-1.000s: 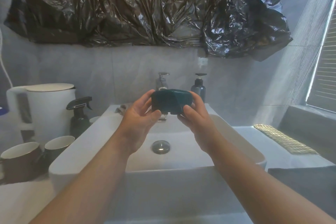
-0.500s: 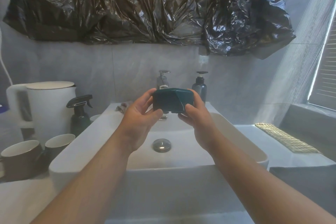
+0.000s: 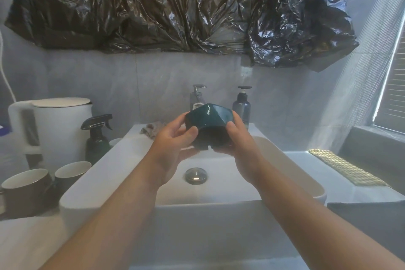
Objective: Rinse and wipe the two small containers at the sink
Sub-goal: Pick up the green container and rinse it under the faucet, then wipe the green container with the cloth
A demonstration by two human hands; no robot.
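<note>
A small dark teal faceted container (image 3: 208,123) is held above the white sink basin (image 3: 291,160), in front of the chrome tap (image 3: 198,96). My left hand (image 3: 173,138) grips its left side, thumb on the front face. My right hand (image 3: 238,140) grips its right side. The container is tilted so its dark opening faces down towards me. No water runs from the tap. A crumpled grey cloth (image 3: 152,129) lies on the sink's back ledge at the left.
Left of the sink stand a white kettle (image 3: 57,125), a dark spray bottle (image 3: 96,138) and two dark cups (image 3: 26,188) (image 3: 70,173). A dark pump bottle (image 3: 242,105) stands behind the basin. A woven mat (image 3: 344,166) lies at the right. Black plastic sheeting (image 3: 175,6) hangs above.
Both hands have tipped the container, turning its top edge away so that its opening now faces down and towards me. The hands stay in about the same place.
</note>
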